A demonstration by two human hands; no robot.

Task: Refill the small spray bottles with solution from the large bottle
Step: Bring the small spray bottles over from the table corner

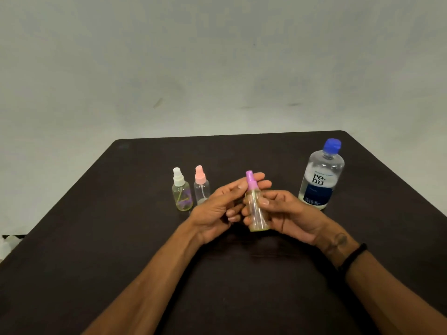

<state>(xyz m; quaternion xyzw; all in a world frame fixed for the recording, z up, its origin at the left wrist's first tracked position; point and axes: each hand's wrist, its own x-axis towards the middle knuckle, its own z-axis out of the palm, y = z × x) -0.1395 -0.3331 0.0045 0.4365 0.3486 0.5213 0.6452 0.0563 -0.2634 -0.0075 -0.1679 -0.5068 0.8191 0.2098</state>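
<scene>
Three small spray bottles and one large bottle share the dark desk (135,238). The purple-capped spray bottle (257,209) is off the surface, held upright with a slight tilt between both hands above the middle of the desk. The right hand (287,216) has its grip closed around the clear body, thumb across the front and fingers wrapped behind. The left hand (217,211) has its upper fingers and thumb at the purple spray head, closing on it from the left side, while its lower fingers curl loosely beside the bottle body. A little yellowish liquid shows at the bottom of the held bottle.

Just beyond and left of the left grip stand the other two spray bottles, both upright and close together without touching: the pink-capped spray bottle (201,187), nearer the grip and partly hidden behind the left hand's knuckles, and the white-capped spray bottle (181,191) further left, tinted yellowish with a purple mark on its side.

Beyond and to the right of the right grip stands the large bottle (320,175), upright, blue cap on, dark label reading "renu", well apart from the hands. A black band (352,258) circles the right wrist. Nothing lies between the grips and the large bottle.
</scene>
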